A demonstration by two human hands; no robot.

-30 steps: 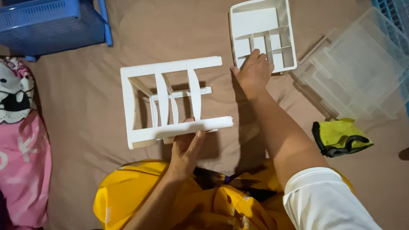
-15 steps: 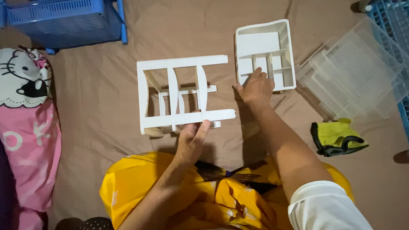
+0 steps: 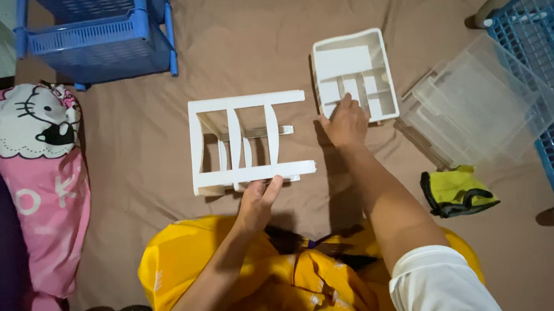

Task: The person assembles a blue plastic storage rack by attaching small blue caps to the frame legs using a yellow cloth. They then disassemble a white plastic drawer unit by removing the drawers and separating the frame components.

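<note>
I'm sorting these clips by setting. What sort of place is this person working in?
Most likely a home, perhaps a bedroom: the person sits on a brown cloth-covered surface, with a pink cartoon-cat pillow at one side and blue plastic storage baskets nearby. The left hand touches a white plastic rack.

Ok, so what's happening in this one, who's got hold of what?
A person sits on a brown sheet. Their left hand grips the near edge of a white slatted rack, while the right hand rests on the near end of a white divided tray. Clear plastic lids and a yellow pouch lie to the right; a blue basket sits at top left.
</note>
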